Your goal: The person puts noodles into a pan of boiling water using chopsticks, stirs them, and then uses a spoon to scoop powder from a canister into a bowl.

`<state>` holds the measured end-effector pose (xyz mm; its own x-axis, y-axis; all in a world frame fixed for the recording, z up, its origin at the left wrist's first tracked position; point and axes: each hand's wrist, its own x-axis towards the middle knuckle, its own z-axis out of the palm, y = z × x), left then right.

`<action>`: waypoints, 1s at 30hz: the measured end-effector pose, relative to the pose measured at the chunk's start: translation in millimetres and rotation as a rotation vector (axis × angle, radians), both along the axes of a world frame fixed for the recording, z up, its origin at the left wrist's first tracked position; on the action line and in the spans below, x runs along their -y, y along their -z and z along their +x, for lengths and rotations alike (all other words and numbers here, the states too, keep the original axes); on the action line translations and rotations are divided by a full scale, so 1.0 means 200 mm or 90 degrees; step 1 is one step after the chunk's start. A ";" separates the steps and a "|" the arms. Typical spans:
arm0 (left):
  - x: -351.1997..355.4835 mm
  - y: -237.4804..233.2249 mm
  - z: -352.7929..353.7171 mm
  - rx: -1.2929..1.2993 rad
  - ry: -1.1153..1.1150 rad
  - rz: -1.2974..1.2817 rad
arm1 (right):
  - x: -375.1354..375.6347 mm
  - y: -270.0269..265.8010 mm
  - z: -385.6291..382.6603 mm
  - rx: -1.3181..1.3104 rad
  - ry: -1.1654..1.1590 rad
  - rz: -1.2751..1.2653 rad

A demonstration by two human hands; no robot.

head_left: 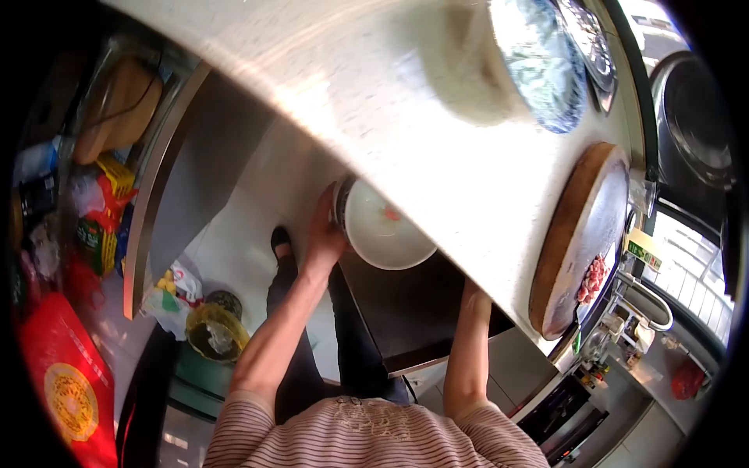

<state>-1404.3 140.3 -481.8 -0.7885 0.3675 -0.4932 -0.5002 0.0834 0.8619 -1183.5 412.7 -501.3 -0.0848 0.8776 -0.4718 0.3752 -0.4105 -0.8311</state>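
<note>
My left hand (326,228) is closed around the left side of a white bowl (382,226) with a dark patterned outside and a small red mark inside. The bowl is tilted toward me, just under the counter edge, which covers part of its rim. My right forearm (468,335) reaches beneath the countertop, and the hand and its fingers are hidden there. Between my arms lies a dark brown cabinet panel or drawer (398,312), below the bowl.
On the pale countertop (374,101) stand a round wooden chopping board (554,257) with pieces of raw meat (593,279) and a blue-tinted glass dish (546,66). A yellowish bin (214,331) sits on the floor at left, near a red bag (66,374).
</note>
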 end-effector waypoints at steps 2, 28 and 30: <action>-0.13 -0.04 -0.04 0.082 0.028 -0.008 | 0.02 -0.03 0.06 0.003 0.011 -0.007; -0.43 0.35 0.10 0.134 0.142 -0.304 | 0.25 -0.18 0.30 0.015 0.036 -0.199; -0.44 0.35 0.09 0.132 0.141 -0.307 | 0.25 -0.18 0.29 0.012 0.028 -0.205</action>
<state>-1385.9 227.6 -552.3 -0.5869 0.2080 -0.7825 -0.5806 0.5655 0.5857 -1124.9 362.8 -465.2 -0.0387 0.6851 -0.7274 0.3650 -0.6679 -0.6486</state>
